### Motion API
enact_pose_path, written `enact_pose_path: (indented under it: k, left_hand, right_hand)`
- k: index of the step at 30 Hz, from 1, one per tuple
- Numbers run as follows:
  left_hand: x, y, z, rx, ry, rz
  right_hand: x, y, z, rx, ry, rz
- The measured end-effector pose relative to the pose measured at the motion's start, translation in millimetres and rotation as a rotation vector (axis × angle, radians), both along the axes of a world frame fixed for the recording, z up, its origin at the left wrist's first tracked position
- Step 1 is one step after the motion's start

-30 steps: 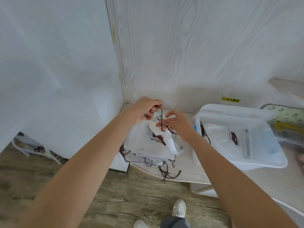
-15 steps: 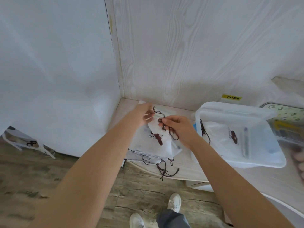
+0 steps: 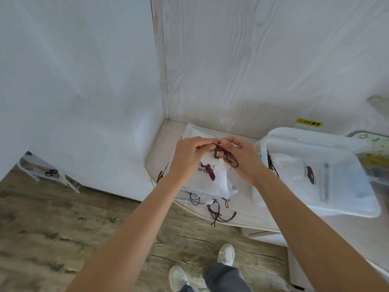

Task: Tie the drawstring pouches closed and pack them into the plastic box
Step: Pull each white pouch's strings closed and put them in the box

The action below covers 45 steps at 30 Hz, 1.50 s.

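Both hands, left hand [image 3: 190,153] and right hand [image 3: 242,157], pinch the dark drawstring [image 3: 226,157] of a white pouch [image 3: 212,175] atop the bench's left-hand stack, apparently mid-knot; next, cinching tight before packing it into the plastic box [image 3: 355,207] at right
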State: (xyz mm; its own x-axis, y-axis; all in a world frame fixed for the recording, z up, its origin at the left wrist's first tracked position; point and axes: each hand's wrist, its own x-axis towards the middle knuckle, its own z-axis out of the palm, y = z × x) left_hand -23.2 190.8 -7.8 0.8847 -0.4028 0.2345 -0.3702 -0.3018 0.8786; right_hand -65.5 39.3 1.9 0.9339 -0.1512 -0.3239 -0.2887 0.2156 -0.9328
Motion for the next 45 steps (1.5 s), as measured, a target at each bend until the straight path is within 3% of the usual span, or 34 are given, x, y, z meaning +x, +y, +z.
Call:
enact_pose_path:
  k: [6, 11, 15, 24, 28, 32, 36, 39, 45]
  left_hand:
    - [-3.3, 3.1, 6.8, -0.131, 0.121, 0.032]
    - [-9.7, 6.1, 5.9, -0.176, 0.182, 0.034]
    - [-16.4, 4.7, 0.6, -0.068, 0.118, 0.005]
    - [-16.2, -2.8, -1.6, 0.141, -0.069, 0.033]
    - [-14.7, -3.5, 1.0, 0.237, -0.060, 0.025]
    - [-13.0, -5.6, 4.2, 0.250, 0.061, -0.015]
    - [-9.0, -5.6, 9.3, 0.061, 0.373, -0.001]
    - [-9.9, -4.6, 13.6, -0.098, 0.604, 0.035]
    - [-11.5, -5.7, 15.6, -0.158, 0.834, 0.050]
  right_hand:
    - [-9.3, -4.7, 6.5, 0.011, -0.036, 0.031]
    - [-13.8, 2.8, 15.9, -0.294, -0.080, -0.054]
    - [-14.4, 9.4, 15.0, -0.510, -0.106, -0.063]
    - [-18.2, 10.8, 17.2, -0.542, -0.102, -0.024]
    - [-19.2, 7.9, 20.0, -0.701, -0.127, -0.044]
    - [-17.5, 10.0, 18.6, -0.950, -0.199, 0.002]
    - [-23.6, 15.2, 8.7, -1.150, -0.301, -0.138]
    - [-29.3, 19.5, 2.3, -1.124, -0.310, -0.193]
    - [-27.7, 29.7, -2.3, -0.922, -0.144, -0.204]
